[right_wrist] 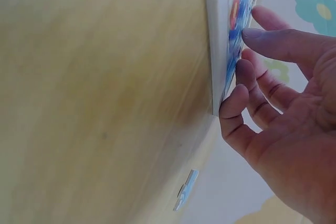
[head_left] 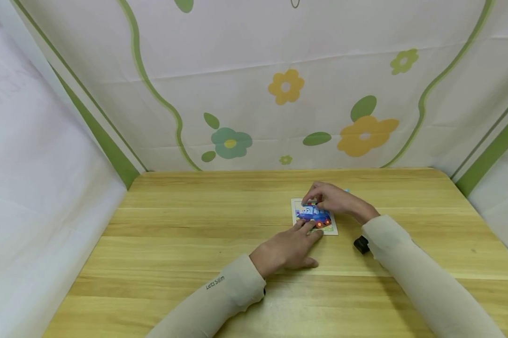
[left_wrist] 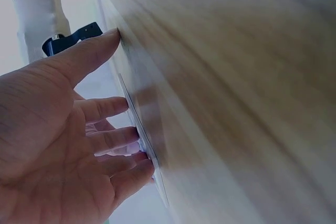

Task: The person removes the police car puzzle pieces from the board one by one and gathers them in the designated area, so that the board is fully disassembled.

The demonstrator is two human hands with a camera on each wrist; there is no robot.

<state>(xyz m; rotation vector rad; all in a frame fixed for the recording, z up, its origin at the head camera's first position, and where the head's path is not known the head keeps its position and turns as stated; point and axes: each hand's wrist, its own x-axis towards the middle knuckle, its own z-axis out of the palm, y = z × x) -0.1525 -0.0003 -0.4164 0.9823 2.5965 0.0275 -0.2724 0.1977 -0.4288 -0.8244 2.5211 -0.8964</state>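
A small jigsaw puzzle with a blue cartoon car and a white border lies on the wooden table. Fingertips of my left hand rest on its lower edge, fingers spread, thumb on the tabletop. Over the puzzle's upper part arches my right hand, its thumb and index fingertip apart and touching the picture. In the right wrist view the thumb meets the picture, and the little finger bends by the frame's corner. A loose light-blue puzzle piece lies beyond that corner, mostly hidden by the right hand in the head view.
The wooden table runs back to a white fabric wall printed with flowers and green vines. Fabric also hangs at both sides. A black device sits at the right sleeve's cuff.
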